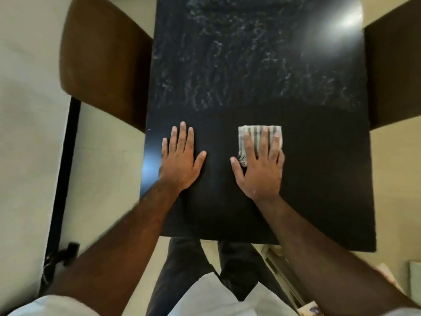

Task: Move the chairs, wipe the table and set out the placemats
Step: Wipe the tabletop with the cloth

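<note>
wiping step in hand, judging by cloth under palm.

- black rectangular table top (319, 179) fills centre of frame. person stands at its near (bottom) edge.
- right hand (259, 169): flat, fingers straight and slightly spread, pressing down on folded white cloth w/ dark stripes (252, 131). nothing curled round it, palm pressure only. cloth sits centre-right of frame, its top edge and left side showing past the fingers.
- left hand (180, 160): flat on bare table, fingers straight, holds nothing. prob. bracing. well apart from cloth.
- upper half of table shows pale smeary streaks (250, 65); lower half around hands looks even and dark. wet film or residue, can't tell which.
- brown padded chair (102, 65) upper left, against table's left edge. darker chair (391, 65) upper right, against right edge.
- no placemats on table. pale items at lower right corner too cropped to id.

next move, my read: push cloth up-frame into streaked zone, keep palm flat, even pressure, overlapping passes out to both far corners. long reach, so left hand has to take the lean. placemats not yet set.
</note>
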Action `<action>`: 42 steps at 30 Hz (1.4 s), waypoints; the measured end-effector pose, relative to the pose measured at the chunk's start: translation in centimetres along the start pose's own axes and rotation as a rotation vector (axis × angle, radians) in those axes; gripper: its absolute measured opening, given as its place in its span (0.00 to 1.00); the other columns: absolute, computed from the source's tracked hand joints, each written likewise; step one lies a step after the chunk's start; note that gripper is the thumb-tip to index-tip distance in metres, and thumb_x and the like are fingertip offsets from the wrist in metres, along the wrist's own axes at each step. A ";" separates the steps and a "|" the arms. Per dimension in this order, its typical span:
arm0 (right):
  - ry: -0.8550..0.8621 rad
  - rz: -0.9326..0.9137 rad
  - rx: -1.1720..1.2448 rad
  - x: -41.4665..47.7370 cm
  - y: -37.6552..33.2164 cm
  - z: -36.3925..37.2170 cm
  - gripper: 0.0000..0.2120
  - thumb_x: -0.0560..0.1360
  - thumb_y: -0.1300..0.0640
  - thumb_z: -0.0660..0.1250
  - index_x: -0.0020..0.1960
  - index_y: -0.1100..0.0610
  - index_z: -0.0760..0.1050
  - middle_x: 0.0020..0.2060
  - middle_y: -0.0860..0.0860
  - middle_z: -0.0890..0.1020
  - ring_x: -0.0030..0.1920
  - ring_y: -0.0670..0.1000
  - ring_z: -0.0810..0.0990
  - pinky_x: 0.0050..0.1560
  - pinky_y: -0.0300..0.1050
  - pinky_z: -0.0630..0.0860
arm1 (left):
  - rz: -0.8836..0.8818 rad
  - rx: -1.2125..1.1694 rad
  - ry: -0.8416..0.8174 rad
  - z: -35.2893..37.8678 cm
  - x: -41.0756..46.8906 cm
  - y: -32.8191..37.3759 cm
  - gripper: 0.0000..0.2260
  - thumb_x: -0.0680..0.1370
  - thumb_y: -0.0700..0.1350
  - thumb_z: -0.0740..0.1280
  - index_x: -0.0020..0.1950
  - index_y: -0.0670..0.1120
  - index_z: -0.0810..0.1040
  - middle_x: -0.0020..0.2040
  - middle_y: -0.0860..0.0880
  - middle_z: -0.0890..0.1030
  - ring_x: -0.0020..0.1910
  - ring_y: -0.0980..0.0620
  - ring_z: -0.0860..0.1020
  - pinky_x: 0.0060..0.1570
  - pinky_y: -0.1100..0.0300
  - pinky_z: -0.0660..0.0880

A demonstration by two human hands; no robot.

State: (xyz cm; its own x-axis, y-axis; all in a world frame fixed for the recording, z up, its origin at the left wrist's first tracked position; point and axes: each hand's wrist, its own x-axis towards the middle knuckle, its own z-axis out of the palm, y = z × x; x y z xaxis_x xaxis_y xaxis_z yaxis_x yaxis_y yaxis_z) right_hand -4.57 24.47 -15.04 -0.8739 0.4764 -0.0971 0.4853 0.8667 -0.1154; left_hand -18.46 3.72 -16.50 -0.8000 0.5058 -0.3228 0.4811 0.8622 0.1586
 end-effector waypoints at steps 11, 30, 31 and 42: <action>0.052 -0.073 0.009 7.6 -13.6 1.7 0.36 0.86 0.31 0.50 0.90 0.43 0.53 0.89 0.59 0.53 0.88 0.67 0.50 0.80 0.69 0.60 | -0.006 -0.011 0.015 0.3 -2.2 -6.5 0.42 0.85 0.72 0.44 0.89 0.47 0.36 0.89 0.46 0.34 0.88 0.45 0.35 0.87 0.42 0.40; -0.041 0.293 0.072 8.6 -16.2 1.8 0.36 0.85 0.29 0.48 0.89 0.39 0.49 0.89 0.57 0.49 0.88 0.66 0.45 0.79 0.75 0.61 | 0.119 0.018 -0.186 -1.5 -0.6 -9.7 0.57 0.78 0.82 0.45 0.86 0.40 0.29 0.84 0.39 0.25 0.85 0.39 0.28 0.84 0.36 0.35; -0.032 0.307 0.079 9.3 -17.4 1.9 0.37 0.84 0.28 0.47 0.89 0.40 0.49 0.89 0.57 0.49 0.88 0.66 0.45 0.80 0.75 0.61 | 0.130 0.021 -0.185 -1.6 -0.4 -9.8 0.57 0.78 0.82 0.46 0.86 0.40 0.29 0.84 0.38 0.25 0.85 0.38 0.28 0.84 0.36 0.35; -0.143 -0.214 0.126 12.0 -26.1 2.4 0.38 0.83 0.26 0.36 0.89 0.39 0.49 0.90 0.52 0.47 0.89 0.62 0.43 0.82 0.74 0.55 | 0.177 -0.047 -0.236 -1.4 0.2 -9.9 0.50 0.78 0.80 0.46 0.89 0.51 0.36 0.90 0.44 0.38 0.86 0.40 0.30 0.84 0.36 0.33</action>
State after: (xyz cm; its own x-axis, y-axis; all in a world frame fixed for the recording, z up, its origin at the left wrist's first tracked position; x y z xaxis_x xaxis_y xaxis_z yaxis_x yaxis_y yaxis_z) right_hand -27.64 7.19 -15.53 -0.9483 0.2507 -0.1945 0.2975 0.9158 -0.2698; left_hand -23.88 -4.66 -16.85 -0.5971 0.6322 -0.4937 0.5839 0.7646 0.2729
